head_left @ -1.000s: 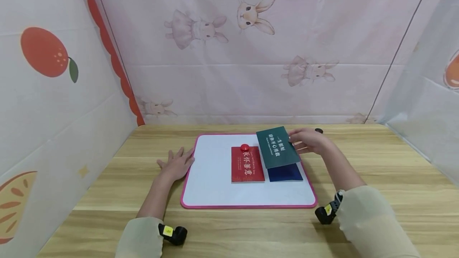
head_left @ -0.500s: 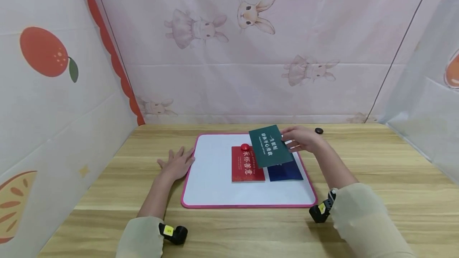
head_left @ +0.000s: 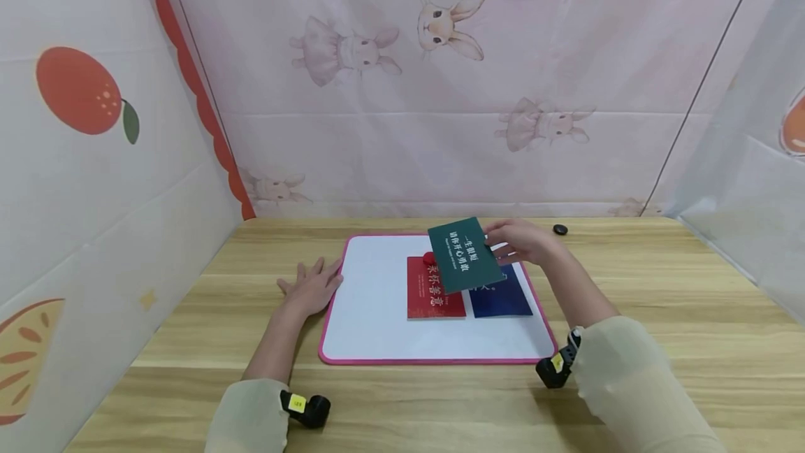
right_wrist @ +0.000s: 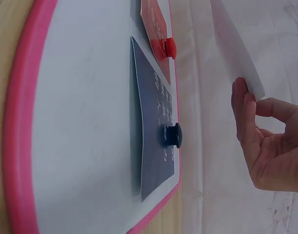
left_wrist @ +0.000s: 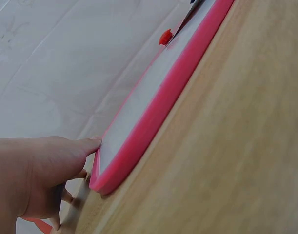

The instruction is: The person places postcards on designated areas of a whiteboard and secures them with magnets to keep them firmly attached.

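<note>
My right hand [head_left: 518, 242] pinches a green card [head_left: 464, 254] by its right edge and holds it tilted above a white board with a pink rim [head_left: 371, 313]. In the right wrist view the hand [right_wrist: 266, 144] holds the card's pale underside [right_wrist: 234, 46] clear of the board [right_wrist: 75, 122]. A red card [head_left: 434, 292] under a red magnet [right_wrist: 170, 48] and a blue card [head_left: 503, 299] under a dark magnet [right_wrist: 173, 135] lie on the board. My left hand [head_left: 309, 286] rests flat on the table against the board's left rim [left_wrist: 153, 117].
A small black magnet [head_left: 560, 230] lies on the wooden table [head_left: 660, 313] behind my right hand. Fabric walls with rabbit and orange prints close in the back and both sides.
My right hand has carried the green card to the left, from over the blue card to over the gap between the red and blue cards. The left hand has stayed put.
</note>
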`<action>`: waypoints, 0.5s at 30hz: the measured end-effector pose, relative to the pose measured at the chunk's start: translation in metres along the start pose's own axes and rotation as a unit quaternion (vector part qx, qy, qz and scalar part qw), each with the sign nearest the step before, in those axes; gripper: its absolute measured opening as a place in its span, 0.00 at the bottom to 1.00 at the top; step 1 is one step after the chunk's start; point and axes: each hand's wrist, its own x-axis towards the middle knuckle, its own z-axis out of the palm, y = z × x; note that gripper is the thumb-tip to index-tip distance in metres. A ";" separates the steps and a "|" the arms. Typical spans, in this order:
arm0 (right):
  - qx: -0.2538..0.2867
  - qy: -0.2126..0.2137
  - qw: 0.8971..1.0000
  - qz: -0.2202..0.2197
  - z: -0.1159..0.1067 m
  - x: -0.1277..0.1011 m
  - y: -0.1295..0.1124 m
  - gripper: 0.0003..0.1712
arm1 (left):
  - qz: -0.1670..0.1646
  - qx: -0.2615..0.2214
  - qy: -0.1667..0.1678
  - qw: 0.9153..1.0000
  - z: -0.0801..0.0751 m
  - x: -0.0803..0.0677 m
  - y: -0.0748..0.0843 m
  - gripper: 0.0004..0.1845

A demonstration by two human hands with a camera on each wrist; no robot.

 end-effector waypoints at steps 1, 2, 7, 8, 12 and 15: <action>0.001 0.001 1.000 0.000 0.001 0.000 -0.001 0.22 | -0.001 0.000 0.000 1.000 0.000 0.000 0.000 0.27; 0.001 0.003 1.000 -0.001 0.003 0.001 -0.002 0.22 | -0.001 0.000 -0.001 1.000 0.000 0.000 0.000 0.28; 0.006 0.006 1.000 -0.001 0.012 0.003 -0.005 0.22 | -0.005 -0.003 -0.003 1.000 -0.001 -0.001 0.001 0.28; 0.009 0.006 1.000 -0.002 0.014 0.004 -0.005 0.22 | -0.005 -0.002 -0.004 1.000 -0.001 -0.001 0.001 0.28; 0.015 0.003 1.000 -0.002 0.020 0.008 -0.006 0.22 | -0.005 -0.001 -0.003 1.000 -0.001 -0.001 0.001 0.28; 0.025 0.002 1.000 0.000 0.024 0.011 -0.008 0.22 | -0.004 -0.001 -0.002 1.000 -0.002 -0.001 0.002 0.27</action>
